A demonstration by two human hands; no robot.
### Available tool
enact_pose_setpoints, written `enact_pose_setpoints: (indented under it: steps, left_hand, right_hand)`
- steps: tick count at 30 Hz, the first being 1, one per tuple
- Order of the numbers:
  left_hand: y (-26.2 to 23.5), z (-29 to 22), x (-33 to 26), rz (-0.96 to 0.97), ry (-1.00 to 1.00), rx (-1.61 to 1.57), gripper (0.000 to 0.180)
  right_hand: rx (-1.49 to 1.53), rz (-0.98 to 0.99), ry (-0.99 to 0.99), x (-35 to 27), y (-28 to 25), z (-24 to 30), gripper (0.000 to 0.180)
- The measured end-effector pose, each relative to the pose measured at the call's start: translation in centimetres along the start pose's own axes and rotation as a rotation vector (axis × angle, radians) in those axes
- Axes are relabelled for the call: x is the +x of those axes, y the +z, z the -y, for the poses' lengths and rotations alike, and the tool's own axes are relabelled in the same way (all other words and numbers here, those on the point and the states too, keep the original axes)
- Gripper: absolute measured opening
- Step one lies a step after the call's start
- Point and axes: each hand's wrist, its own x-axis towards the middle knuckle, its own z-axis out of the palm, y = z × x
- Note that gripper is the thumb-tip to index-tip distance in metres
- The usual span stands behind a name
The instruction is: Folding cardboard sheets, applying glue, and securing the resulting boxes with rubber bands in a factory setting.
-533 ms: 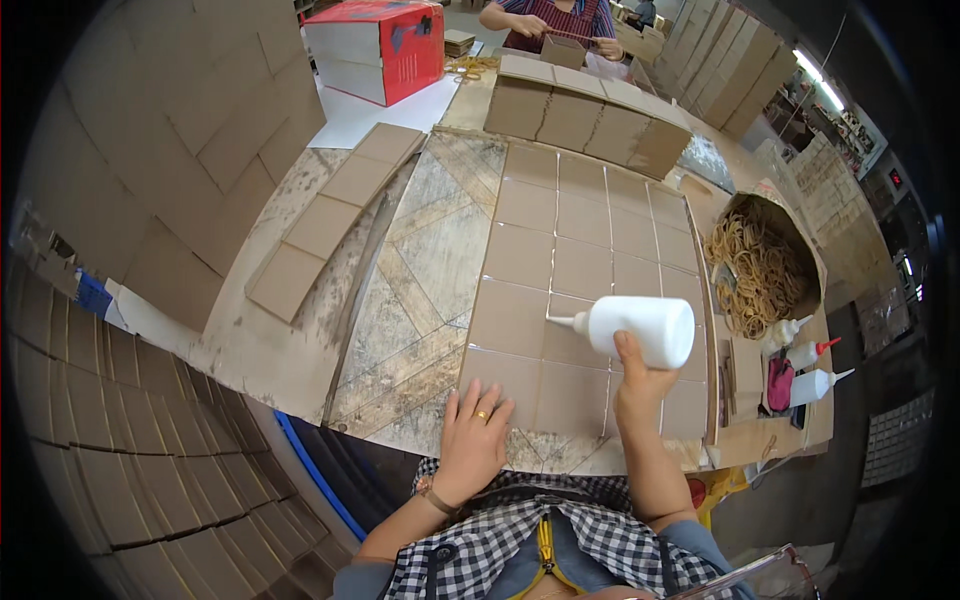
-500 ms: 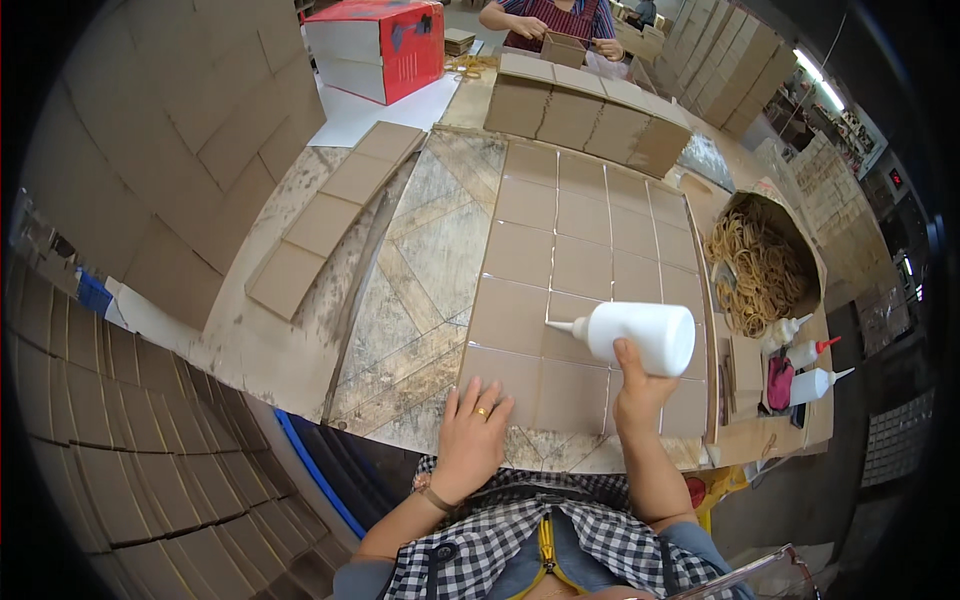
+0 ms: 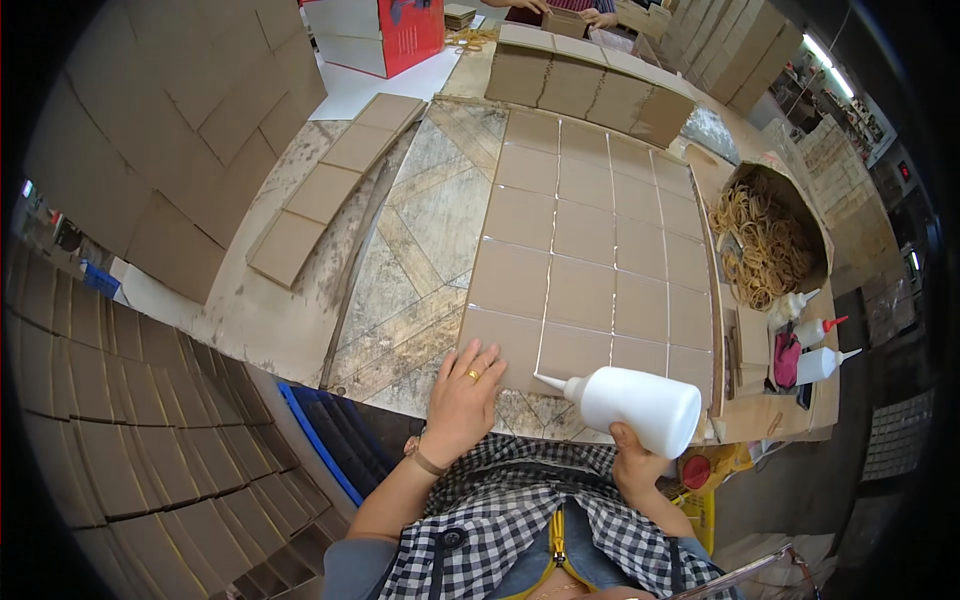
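My right hand (image 3: 640, 464) grips a white squeeze bottle of glue (image 3: 640, 408), tilted almost flat, its thin nozzle pointing left. The tip touches or hovers just over the near end of a white glue line between brown cardboard squares (image 3: 580, 275). These squares lie in a grid on the worn wooden table, with white lines along several of their seams. My left hand (image 3: 466, 400) rests with fingers stretched out at the near left corner of the grid. A ring and a wristband show on it.
A strip of joined cardboard squares (image 3: 320, 190) lies left of the grid. Beyond it stands a long cardboard block (image 3: 590, 88). On the right are a bag of rubber bands (image 3: 765, 240) and several small bottles (image 3: 818, 365). A co-worker's hands (image 3: 598, 18) hold a cardboard piece at the far side.
My right hand has drawn the bottle toward me, and the white line along the left seam now runs farther down. My left hand stays at the grid's corner; the whole view has shifted slightly.
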Motion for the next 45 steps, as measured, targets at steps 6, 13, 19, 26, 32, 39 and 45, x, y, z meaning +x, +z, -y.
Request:
enact_pose_setpoints:
  steps: [6,13,19,26,32,39,45]
  left_hand:
    - [-0.1,0.0,0.1,0.009,0.0,0.011,0.03]
    - [0.1,0.0,0.1,0.014,-0.004,0.001,0.031]
    - [0.0,-0.1,0.0,0.005,-0.014,-0.004,0.033]
    - [-0.3,-0.9,0.8,0.036,-0.035,-0.022,0.035]
    - [0.6,-1.1,0.9,0.057,-0.063,0.034,0.035]
    - [0.5,-1.1,0.9,0.061,-0.072,0.057,0.034]
    - [0.3,-1.0,1.4,0.089,-0.057,0.067,0.035]
  right_hand:
    - [0.082,0.035,0.03,-1.3,-1.1,0.2,0.058]
    - [0.299,-0.273,-0.055,0.9,-3.0,-0.7,0.059]
    - [0.674,-0.342,0.144,6.1,-7.7,1.5,0.059]
    - [0.859,-0.538,0.117,10.8,-14.9,-0.5,0.064]
    - [0.413,-0.814,0.009,19.4,-16.0,-1.1,0.057]
    - [0.342,-0.835,-0.115,30.4,-12.5,-2.6,0.049]
    - [0.302,-0.804,-0.368,39.5,-9.1,-7.0,0.062]
